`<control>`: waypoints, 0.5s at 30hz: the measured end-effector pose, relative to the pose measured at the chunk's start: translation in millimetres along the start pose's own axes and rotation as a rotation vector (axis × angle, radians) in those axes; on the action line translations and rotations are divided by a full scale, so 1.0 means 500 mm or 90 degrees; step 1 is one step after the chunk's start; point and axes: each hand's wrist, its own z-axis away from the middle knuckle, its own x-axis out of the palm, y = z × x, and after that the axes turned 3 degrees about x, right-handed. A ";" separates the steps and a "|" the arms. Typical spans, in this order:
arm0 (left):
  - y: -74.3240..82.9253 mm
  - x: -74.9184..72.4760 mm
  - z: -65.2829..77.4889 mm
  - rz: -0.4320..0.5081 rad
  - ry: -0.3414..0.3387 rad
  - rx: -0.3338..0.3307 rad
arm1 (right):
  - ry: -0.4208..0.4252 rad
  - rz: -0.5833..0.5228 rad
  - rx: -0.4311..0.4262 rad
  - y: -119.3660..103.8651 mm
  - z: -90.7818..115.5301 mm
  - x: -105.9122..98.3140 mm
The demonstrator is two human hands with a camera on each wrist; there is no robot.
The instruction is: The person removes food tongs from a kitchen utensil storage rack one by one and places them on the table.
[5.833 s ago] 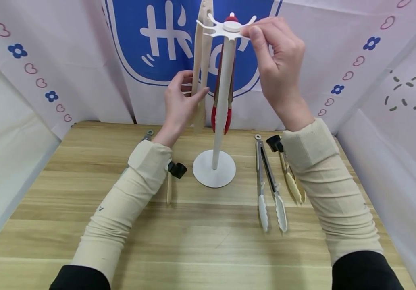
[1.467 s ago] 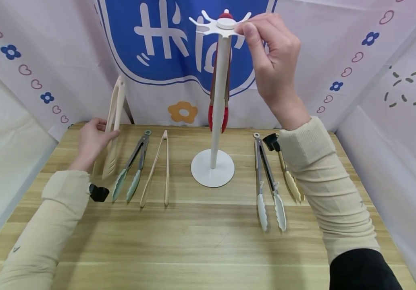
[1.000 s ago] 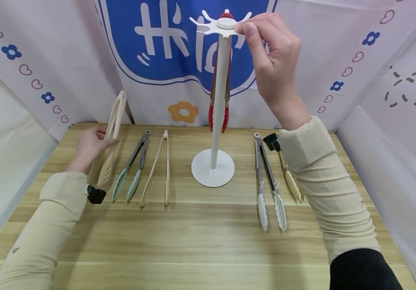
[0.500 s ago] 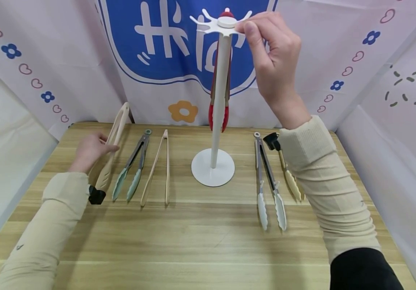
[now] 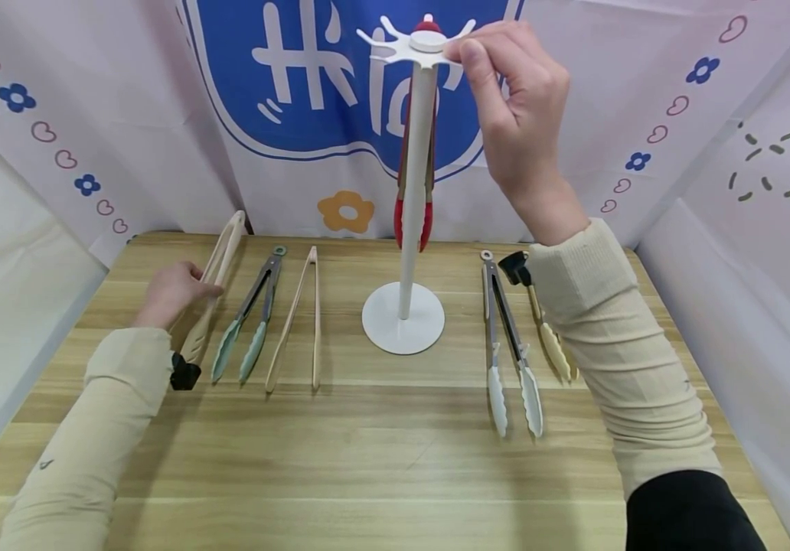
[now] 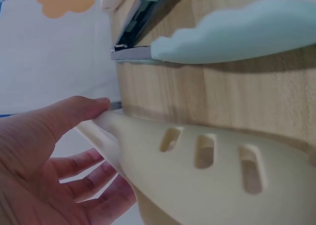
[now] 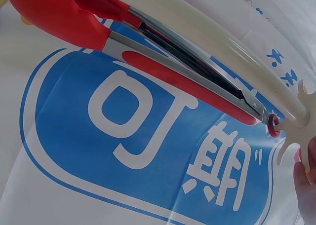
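At the table's left, my left hand (image 5: 174,291) holds cream tongs (image 5: 231,233), thumb against one arm and fingers on the other. These tongs lean low over the tabletop, hinge end toward the back. The left wrist view shows slots in their broad head (image 6: 222,180). My right hand (image 5: 522,107) pinches one prong of the white rack's top (image 5: 429,44). The rack's pole (image 5: 414,168) stands upright on a round base (image 5: 422,329). Red-tipped tongs (image 7: 57,22) hang by their ring from a prong on the rack's far side.
Right of the cream tongs lie mint-tipped tongs (image 5: 253,352) and thin beige tongs (image 5: 317,321). Right of the rack are white-tipped tongs (image 5: 497,405) and pale yellow tongs (image 5: 556,352), the latter partly behind my sleeve. A printed cloth (image 5: 285,199) hangs behind the table.
My left hand has carried the cream tongs from beside the rack to the far left, then lowered and tilted them toward the table. My right hand stays at the rack's top.
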 end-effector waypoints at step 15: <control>-0.011 0.008 0.006 -0.006 -0.041 -0.002 | -0.005 0.004 0.002 0.000 -0.001 -0.001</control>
